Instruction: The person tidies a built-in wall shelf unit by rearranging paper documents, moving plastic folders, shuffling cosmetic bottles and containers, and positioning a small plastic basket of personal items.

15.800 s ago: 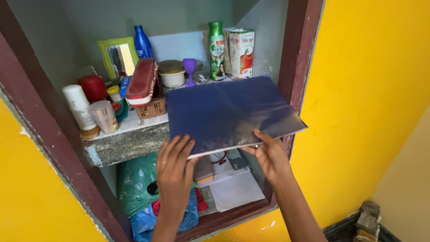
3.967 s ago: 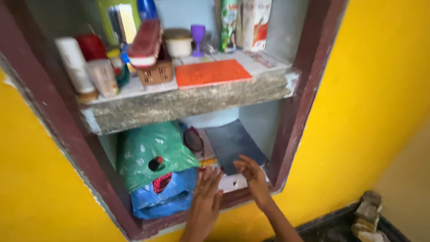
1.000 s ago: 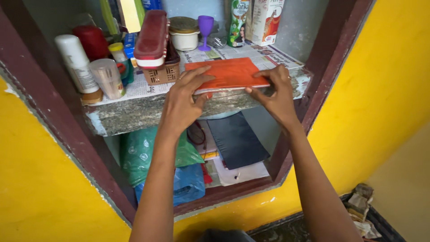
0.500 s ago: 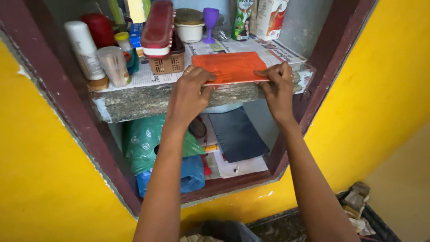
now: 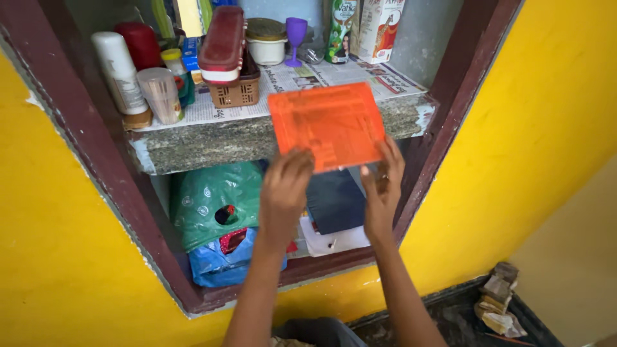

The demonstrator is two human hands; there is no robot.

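We've got the orange flat panel up in the air, tilted toward us, in front of the stone shelf's edge and clear of it. It's a thin, see-through orange rectangle with a faint pattern on its face. Our left hand pinches its lower left edge, fingers curled behind and thumb side at the front. Our right hand holds the lower right corner, fingers reaching up along the edge; how tightly it grips, we cannot tell.

Behind the panel, newspaper lines the shelf top. On it we see a small brown basket with a red-and-white case resting across it, a white bottle, a red container, a clear cup of sticks, a white pot with a lid, a purple goblet, a green bottle and a carton at the back.

Below the shelf, there's a dark board lying on white paper, just behind our hands. To the left sit a green plastic bag and, under it, a blue bag. A dark brown frame rings the niche, set in a yellow wall.
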